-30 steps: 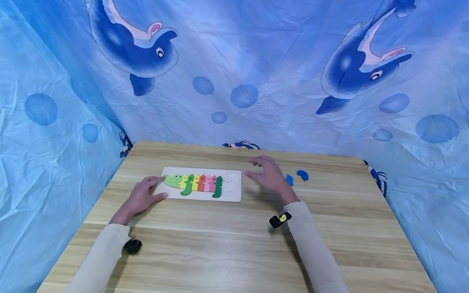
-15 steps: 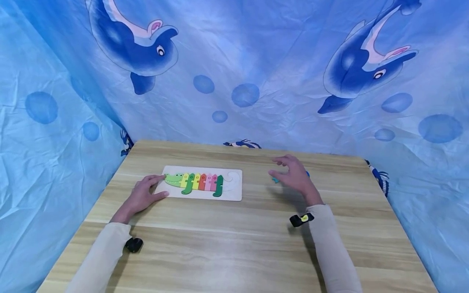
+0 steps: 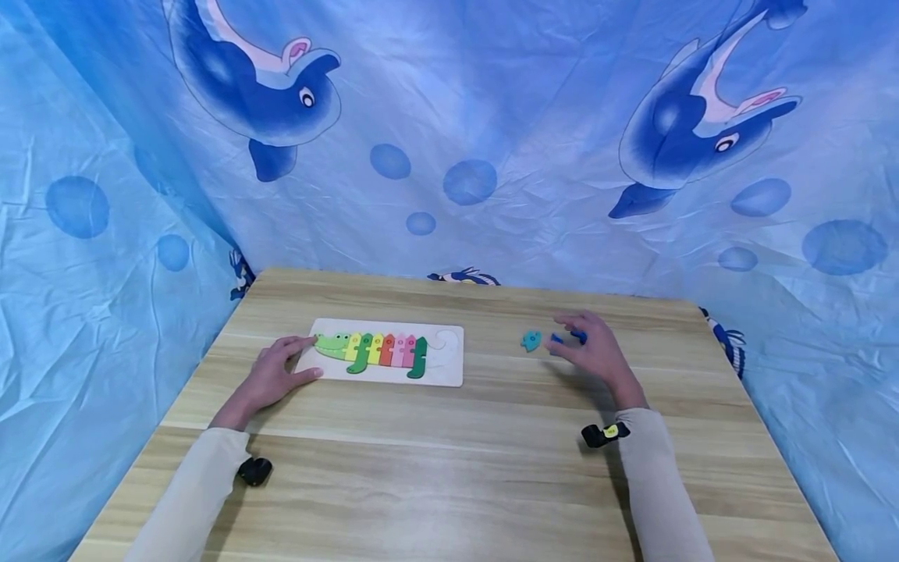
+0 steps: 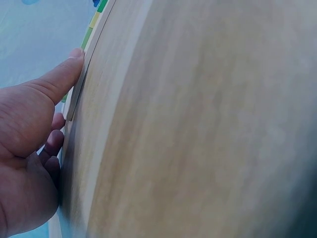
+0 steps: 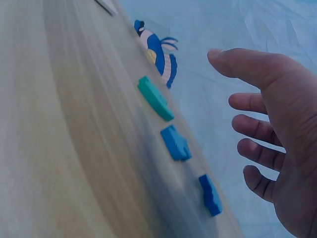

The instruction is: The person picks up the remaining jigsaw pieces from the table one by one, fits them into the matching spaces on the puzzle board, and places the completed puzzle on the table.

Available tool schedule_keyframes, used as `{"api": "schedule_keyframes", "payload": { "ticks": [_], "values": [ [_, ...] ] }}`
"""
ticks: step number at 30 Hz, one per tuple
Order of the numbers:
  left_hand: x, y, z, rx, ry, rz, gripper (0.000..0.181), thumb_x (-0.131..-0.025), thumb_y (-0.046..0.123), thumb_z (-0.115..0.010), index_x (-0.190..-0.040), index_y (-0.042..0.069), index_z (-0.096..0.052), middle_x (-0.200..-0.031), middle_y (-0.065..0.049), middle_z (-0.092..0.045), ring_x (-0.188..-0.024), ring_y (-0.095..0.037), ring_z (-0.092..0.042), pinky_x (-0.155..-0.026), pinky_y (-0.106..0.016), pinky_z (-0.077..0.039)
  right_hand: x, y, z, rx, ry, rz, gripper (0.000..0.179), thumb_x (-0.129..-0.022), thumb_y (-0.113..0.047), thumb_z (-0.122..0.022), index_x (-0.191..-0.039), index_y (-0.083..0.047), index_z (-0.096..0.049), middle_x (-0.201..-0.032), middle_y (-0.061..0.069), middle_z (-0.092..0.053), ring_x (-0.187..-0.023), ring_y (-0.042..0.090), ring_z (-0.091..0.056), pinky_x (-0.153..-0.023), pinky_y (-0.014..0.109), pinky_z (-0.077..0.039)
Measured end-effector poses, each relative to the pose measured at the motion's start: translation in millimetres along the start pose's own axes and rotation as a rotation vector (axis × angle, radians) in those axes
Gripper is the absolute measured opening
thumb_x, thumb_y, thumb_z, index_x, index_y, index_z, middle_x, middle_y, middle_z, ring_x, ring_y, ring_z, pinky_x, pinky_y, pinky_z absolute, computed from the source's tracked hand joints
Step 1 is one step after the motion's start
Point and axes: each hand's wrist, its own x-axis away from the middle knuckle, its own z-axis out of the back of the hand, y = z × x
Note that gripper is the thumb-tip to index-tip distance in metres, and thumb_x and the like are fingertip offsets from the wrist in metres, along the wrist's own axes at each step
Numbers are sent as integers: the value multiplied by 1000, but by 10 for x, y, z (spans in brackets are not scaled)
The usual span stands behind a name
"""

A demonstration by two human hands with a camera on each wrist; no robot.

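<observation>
While the left hand (image 3: 270,377) rests, fingers relaxed, against the puzzle board (image 3: 449,368) edge, the right hand (image 3: 593,349) hovers spread and empty over blue pieces (image 5: 175,144) on the surface (image 3: 449,468).

A matt, pale wood-grain table (image 3: 449,468) carries a smooth light wooden puzzle board (image 3: 449,367) with painted, satin-finish pieces; loose teal (image 5: 155,98) and blue pieces (image 5: 175,143) look like painted wood; the dolphin-print backdrop (image 3: 492,117) is thin, creased, faintly glossy cloth.
</observation>
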Motion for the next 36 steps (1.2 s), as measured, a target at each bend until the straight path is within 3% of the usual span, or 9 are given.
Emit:
{"api": "schedule_keyframes", "payload": {
  "ticks": [9,20,36],
  "values": [
    [-2,-15,-9,3,1,-4,75,-93,37,-76,-152,1,-45,-152,-32,-37,-137,-53,-31,-106,-66,-24,88,142,-32,67,-41,-70,63,-86,-43,-82,-131,-1,-68,-114,20,-63,-102,35,-58,-86,52,-48],
    [-14,-24,-8,1,2,-3,75,-94,37,-76,-152,1,-45,-152,-32,-37,-139,-53,-30,-108,-67,-21,119,248,-93,144,-32,-53,60,-84,-40,-84,-128,0,-70,-99,16,-59,-84,28,-51,-74,41,-41],
    [1,-6,2,8,-3,6,75,-94,38,-75,-153,2,-45,-153,-32,-36,-139,-54,-30,-108,-67,-21,97,226,-159,177,-82,-142,58,-87,-38,-81,-128,2,-69,-115,23,-60,-96,34,-53,-81,48,-43]
  ]
}}
